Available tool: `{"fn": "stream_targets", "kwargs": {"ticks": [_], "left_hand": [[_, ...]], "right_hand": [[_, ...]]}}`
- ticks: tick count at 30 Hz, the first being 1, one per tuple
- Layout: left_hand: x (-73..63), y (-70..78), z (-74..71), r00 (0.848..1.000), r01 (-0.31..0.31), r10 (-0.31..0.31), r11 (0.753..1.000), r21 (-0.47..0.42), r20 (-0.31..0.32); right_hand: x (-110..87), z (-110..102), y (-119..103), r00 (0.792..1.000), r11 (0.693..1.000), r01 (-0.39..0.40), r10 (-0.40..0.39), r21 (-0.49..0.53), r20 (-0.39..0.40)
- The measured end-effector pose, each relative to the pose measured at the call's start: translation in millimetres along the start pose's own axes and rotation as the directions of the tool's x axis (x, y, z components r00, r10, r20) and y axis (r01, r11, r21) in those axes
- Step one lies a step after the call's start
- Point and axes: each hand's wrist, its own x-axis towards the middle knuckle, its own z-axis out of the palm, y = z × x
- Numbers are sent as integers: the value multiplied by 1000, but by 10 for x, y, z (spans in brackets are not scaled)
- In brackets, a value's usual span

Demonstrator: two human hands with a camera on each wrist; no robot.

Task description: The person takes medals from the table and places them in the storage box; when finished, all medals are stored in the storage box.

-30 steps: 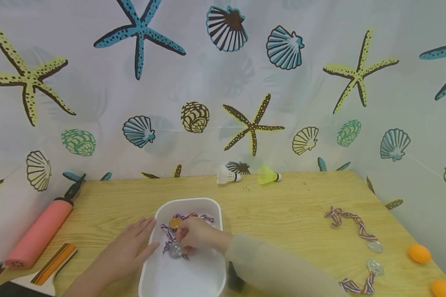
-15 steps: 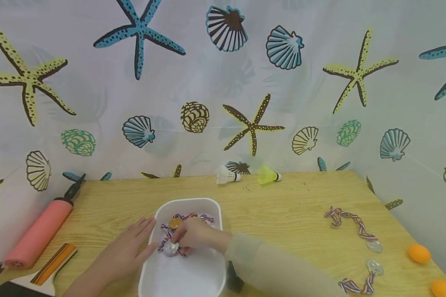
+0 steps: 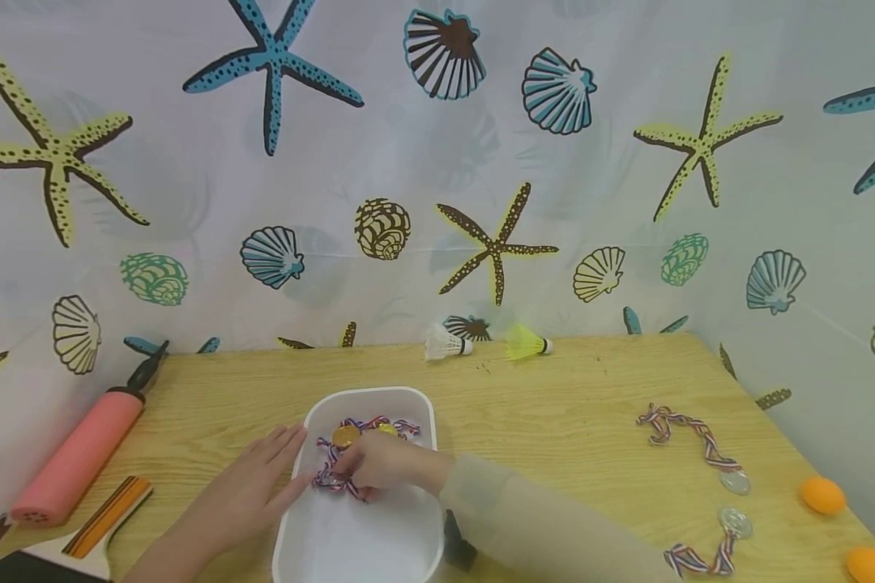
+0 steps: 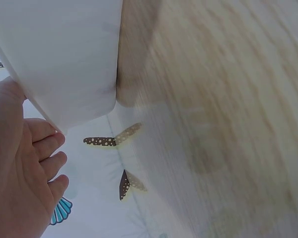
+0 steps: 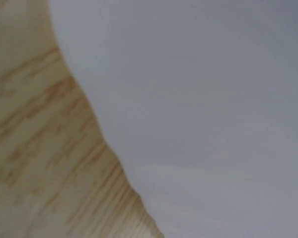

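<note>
A white plastic bin (image 3: 357, 534) stands on the wooden table, holding medals on striped ribbons. My right hand (image 3: 382, 463) reaches inside it, and its fingers pinch a silver medal (image 3: 326, 478), now tilted, with ribbon around it. Just beyond the fingers lie a gold medal (image 3: 346, 437) and a second gold medal (image 3: 388, 429), the latter partly covered by the hand. On the bin's left side my left hand (image 3: 251, 486) rests against the rim, fingers extended and thumb over the edge. The right wrist view shows only the white bin wall (image 5: 188, 119) and tabletop.
To the right lie two more silver medals, one medal farther back (image 3: 734, 482) and one nearer (image 3: 734, 522), beside orange balls (image 3: 822, 498). A white shuttlecock (image 3: 447, 344) and a yellow shuttlecock (image 3: 528, 343) sit at the back. A pink pump (image 3: 80, 457) and paddle (image 3: 102, 522) occupy the left.
The silver medal in my right fingers has shifted slightly left and turned from facing up to tilted. More of the gold medals shows. My left hand has stayed at the rim.
</note>
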Motion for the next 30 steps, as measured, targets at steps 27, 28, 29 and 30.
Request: {"fn": "stream_targets", "kwargs": {"ticks": [27, 28, 29, 30], "left_hand": [[8, 14, -17, 1000, -5, 5, 1000, 9, -1], [8, 14, -16, 1000, -2, 2, 1000, 7, -2], [8, 15, -16, 1000, 3, -3, 1000, 6, 3], [10, 16, -18, 1000, 9, -9, 1000, 3, 8]], "right_hand": [[-117, -260, -67, 994, 992, 108, -106, 62, -39], [-147, -306, -71, 992, 990, 115, -112, 85, -50], [-178, -354, -73, 991, 985, 127, -121, 113, -61], [-218, -412, -76, 989, 979, 143, -135, 142, -69]]}}
